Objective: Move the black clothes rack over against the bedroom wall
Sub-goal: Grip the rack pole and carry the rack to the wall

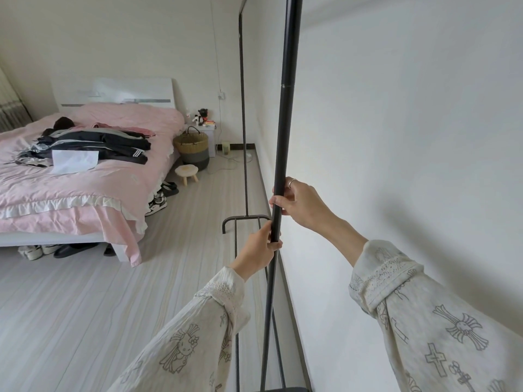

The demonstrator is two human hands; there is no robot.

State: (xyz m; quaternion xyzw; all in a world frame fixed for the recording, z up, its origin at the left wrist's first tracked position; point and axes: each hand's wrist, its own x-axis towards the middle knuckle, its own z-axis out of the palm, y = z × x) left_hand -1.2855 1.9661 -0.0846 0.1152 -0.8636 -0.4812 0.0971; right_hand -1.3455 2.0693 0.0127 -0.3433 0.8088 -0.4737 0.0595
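The black clothes rack (283, 137) stands along the wall (396, 137), seemingly almost placed; left hand (261, 250) and right hand (300, 203) both wrap its near upright; only final nudging and letting go seem left

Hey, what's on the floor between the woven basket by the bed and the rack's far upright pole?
In the head view, mostly bare floor separates the woven basket from the far pole; only a thin cable trails across it.
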